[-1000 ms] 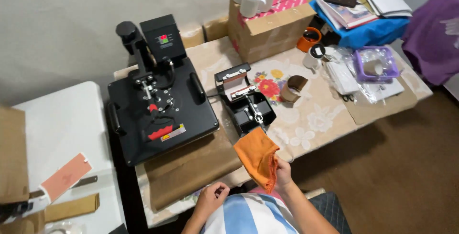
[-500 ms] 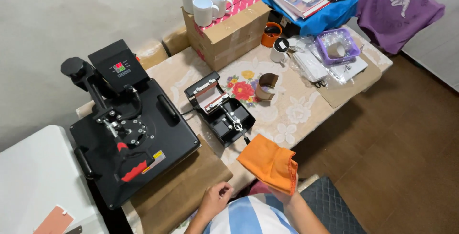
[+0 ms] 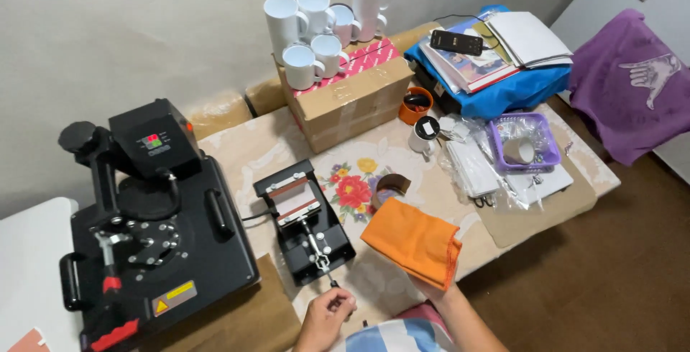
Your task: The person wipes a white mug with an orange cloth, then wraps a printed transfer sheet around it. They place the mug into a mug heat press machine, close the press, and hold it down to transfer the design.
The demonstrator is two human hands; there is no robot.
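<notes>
The right hand (image 3: 431, 291) holds up a soft, folded orange cloth (image 3: 413, 240) at the near edge of the counter (image 3: 560, 212). The left hand (image 3: 325, 317) pinches the thin metal handle (image 3: 321, 262) of the small black mug press (image 3: 303, 219). Far back, shiny white mugs (image 3: 316, 25) stand on a brown cardboard box (image 3: 352, 97) with a pink strip.

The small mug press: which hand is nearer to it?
Left. The left hand pinches the lever tip of the small mug press; the right hand, farther right, holds the orange cloth.
</notes>
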